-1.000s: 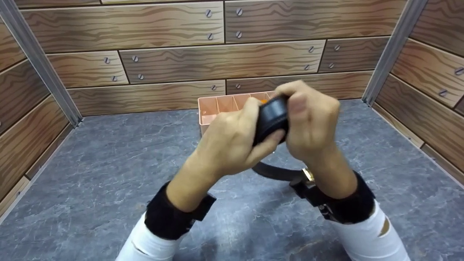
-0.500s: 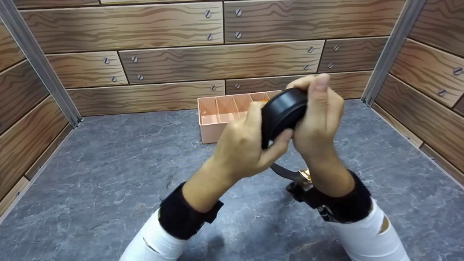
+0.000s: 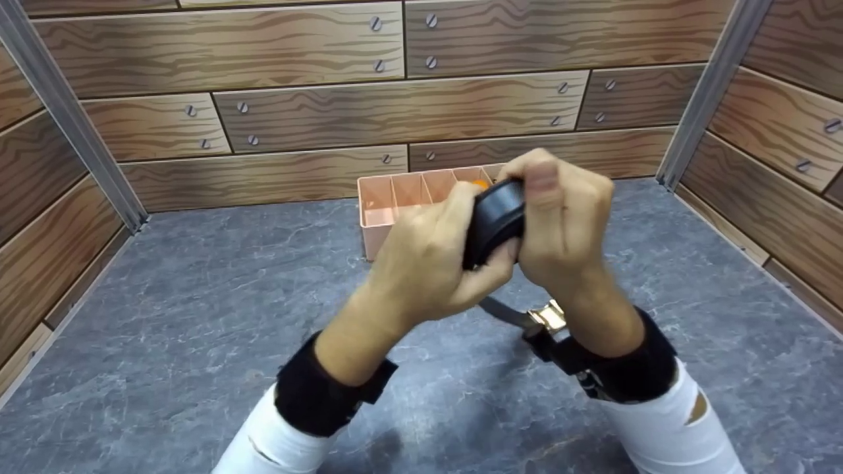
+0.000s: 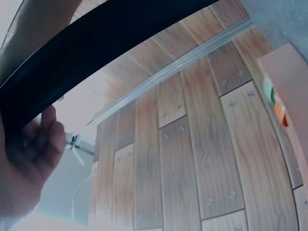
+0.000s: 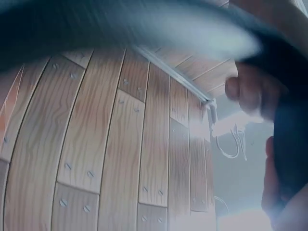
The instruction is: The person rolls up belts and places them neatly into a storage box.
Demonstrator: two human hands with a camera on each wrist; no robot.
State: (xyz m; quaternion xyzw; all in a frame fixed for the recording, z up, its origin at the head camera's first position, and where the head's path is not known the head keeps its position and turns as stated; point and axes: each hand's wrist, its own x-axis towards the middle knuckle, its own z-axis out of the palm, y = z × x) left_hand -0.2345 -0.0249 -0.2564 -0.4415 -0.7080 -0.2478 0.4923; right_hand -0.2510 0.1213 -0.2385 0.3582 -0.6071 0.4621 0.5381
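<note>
A black belt (image 3: 497, 214) is wound into a coil between both hands, above the table. My left hand (image 3: 425, 260) grips the coil's left side, its thumb along the lower edge. On the other side my right hand (image 3: 563, 217) grips the coil with fingers curled over the top and its thumb bent. A loose strap end hangs below, with a gold buckle (image 3: 550, 316) beside the right wrist. In the left wrist view the strap (image 4: 96, 43) arcs across the top past curled fingers (image 4: 50, 139). The right wrist view has the belt (image 5: 120, 29) blurred and close.
Behind the hands, a pink divided box (image 3: 377, 242) stands on the grey marbled table (image 3: 217, 296). An orange item (image 3: 481, 184) shows in one compartment; the box's right part is hidden by the hands. Wood-patterned walls (image 3: 316, 118) enclose the back and sides.
Both hands turned the coil up and right, the right thumb lifting, then came back left and lower with that thumb bent again. The loose end has shortened and more of the buckle shows.
</note>
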